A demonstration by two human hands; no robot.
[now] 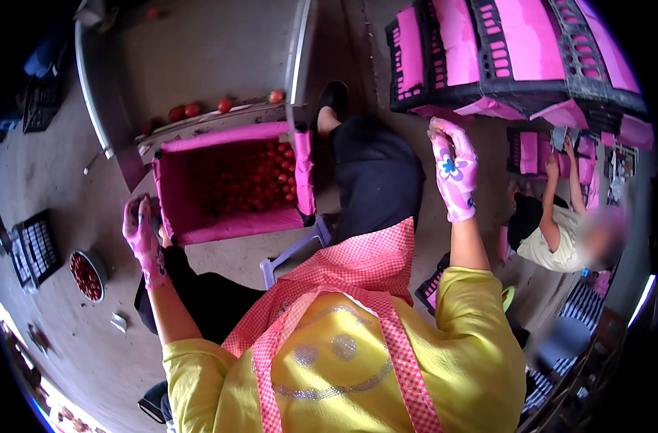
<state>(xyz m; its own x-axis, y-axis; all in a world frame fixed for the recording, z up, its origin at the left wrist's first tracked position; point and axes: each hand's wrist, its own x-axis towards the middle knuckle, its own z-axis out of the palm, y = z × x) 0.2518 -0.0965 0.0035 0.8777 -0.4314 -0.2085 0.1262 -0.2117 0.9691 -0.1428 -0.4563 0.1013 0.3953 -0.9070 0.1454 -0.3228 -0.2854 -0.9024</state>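
Pink paper lines the crate of tomatoes (235, 184) that sits in front of the person, just ahead of the knees, its long axis running left to right across the view and its far edge against a metal sorting chute (199, 123) where a few loose tomatoes (192, 110) lie in a row. Of the two hands, the left hand (142, 231), in a pink glove, is the nearer one: it hangs just beside the crate's near left corner, fingers curled narrow, and whether it holds a tomato I cannot tell. The right hand (453, 173), in a flowered pink glove, is raised well apart from the crate, out to its right, fingers bent close together with nothing plainly in them. So the crate lies forward and between the hands, much closer to the left. A small bowl of tomatoes (87, 276) stands on the floor at far left; stacked black crates with pink liners (516, 58) rise at upper right, where another person (552, 231) sits working
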